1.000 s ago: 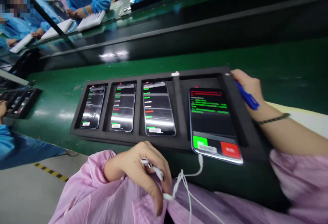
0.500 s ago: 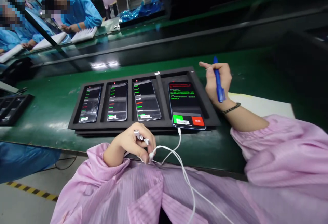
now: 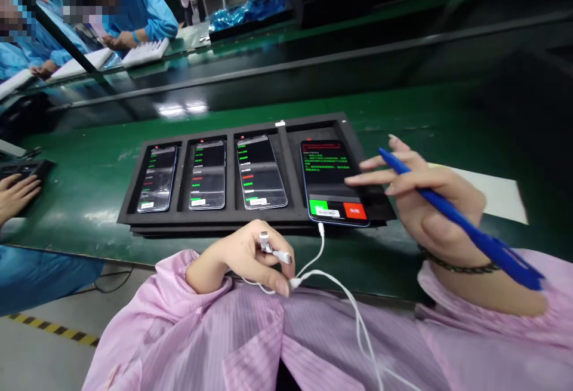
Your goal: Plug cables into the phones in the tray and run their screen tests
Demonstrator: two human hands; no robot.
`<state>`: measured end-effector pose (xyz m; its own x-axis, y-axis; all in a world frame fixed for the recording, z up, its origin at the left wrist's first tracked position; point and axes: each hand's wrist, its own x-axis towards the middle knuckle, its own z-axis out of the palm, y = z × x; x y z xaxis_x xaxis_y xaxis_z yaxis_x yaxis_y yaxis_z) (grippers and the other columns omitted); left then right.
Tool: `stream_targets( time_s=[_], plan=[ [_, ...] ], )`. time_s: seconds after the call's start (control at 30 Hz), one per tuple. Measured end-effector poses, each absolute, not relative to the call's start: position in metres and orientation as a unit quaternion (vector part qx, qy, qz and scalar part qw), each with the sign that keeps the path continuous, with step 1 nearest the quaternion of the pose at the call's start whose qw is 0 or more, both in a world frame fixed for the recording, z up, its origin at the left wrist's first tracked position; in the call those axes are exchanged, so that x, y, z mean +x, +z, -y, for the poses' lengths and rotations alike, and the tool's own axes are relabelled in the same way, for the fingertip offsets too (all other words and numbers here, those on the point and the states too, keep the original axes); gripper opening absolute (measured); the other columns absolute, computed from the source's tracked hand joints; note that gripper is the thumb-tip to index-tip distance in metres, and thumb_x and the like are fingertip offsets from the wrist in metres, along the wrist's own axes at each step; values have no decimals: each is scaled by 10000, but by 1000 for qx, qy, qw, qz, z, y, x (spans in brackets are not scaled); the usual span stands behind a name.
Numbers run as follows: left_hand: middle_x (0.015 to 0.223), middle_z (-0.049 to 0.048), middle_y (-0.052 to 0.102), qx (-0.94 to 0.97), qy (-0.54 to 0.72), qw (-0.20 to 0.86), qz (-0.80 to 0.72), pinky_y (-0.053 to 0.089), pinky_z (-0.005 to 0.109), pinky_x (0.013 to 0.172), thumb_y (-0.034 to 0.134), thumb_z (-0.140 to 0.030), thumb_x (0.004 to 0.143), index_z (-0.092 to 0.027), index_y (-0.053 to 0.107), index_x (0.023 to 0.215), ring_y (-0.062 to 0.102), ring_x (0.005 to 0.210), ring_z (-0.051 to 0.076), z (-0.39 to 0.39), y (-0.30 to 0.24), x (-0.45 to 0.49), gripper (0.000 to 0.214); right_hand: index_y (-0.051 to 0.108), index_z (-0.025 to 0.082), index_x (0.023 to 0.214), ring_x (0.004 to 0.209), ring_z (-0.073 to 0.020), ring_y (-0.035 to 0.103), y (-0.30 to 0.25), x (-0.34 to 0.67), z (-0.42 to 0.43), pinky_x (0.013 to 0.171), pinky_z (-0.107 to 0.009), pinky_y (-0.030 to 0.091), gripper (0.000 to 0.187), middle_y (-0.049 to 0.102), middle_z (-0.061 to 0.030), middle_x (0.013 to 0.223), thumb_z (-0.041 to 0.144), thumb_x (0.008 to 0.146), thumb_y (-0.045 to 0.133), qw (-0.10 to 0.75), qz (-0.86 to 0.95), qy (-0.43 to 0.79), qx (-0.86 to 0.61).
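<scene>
A black foam tray [image 3: 134, 200] lies on the green belt with several lit phones in its slots. The rightmost phone [image 3: 329, 170] shows green text plus a green and a red button, and a white cable [image 3: 319, 246] is plugged into its near end. My left hand [image 3: 250, 256] rests at the belt's near edge, closed on spare white cable plugs [image 3: 274, 251]. My right hand [image 3: 423, 200] hovers over the tray's right end, gripping a blue pen [image 3: 465, 224], its fingers stretched toward the phone.
The green conveyor belt [image 3: 447, 116] runs left to right. White paper [image 3: 496, 194] lies right of the tray. Another black tray [image 3: 27, 167] sits far left under a co-worker's hand [image 3: 15, 194]. People in blue coats work at white trays [image 3: 143, 51] across the line.
My right hand has come back from the tray's far right corner toward me and now hovers near the rightmost phone, pen pointing right. My left hand has barely shifted.
</scene>
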<state>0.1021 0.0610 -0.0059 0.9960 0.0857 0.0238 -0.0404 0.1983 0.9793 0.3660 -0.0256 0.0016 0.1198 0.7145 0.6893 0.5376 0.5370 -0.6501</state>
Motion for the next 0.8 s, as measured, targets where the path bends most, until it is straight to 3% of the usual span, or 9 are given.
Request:
stream_targets(
  time_s=[0.1,0.2,0.37,0.5,0.8],
  plan=[
    [479,-45,480,648,40,761,-17,227,216,393,919,-557,592,-110,665,650,261,400,20,-54,-5,105,518,607,240,1015,1072,-272,649,5,365,34,1257,-604,178,266,756,-67,1048,487,934,553,496,782,65,-372],
    [557,-3,575,661,60,748,-19,246,207,396,904,-525,642,-105,679,667,318,420,26,-48,-2,108,478,591,231,1030,1130,-273,612,7,361,37,1258,-603,160,261,754,-68,1052,470,962,512,423,825,44,-372],
    [629,42,641,676,104,729,-31,315,192,424,855,-504,724,-97,680,682,416,460,45,-43,2,108,445,605,248,1020,1084,-279,636,7,363,38,1253,-606,192,300,755,-67,1040,500,985,446,467,782,56,-408],
    [627,56,653,676,136,722,-57,397,185,470,847,-460,754,-102,673,681,519,497,75,-45,2,108,405,629,276,957,1000,-255,668,6,368,36,1253,-572,240,284,758,-15,946,503,993,463,503,739,60,-443],
    [644,87,689,712,151,683,-67,469,170,515,737,-451,875,-98,691,722,611,549,100,-44,3,109,386,586,278,918,971,-271,675,2,371,37,1228,-624,259,264,750,-21,919,463,1011,421,469,746,35,-471]
  ],
)
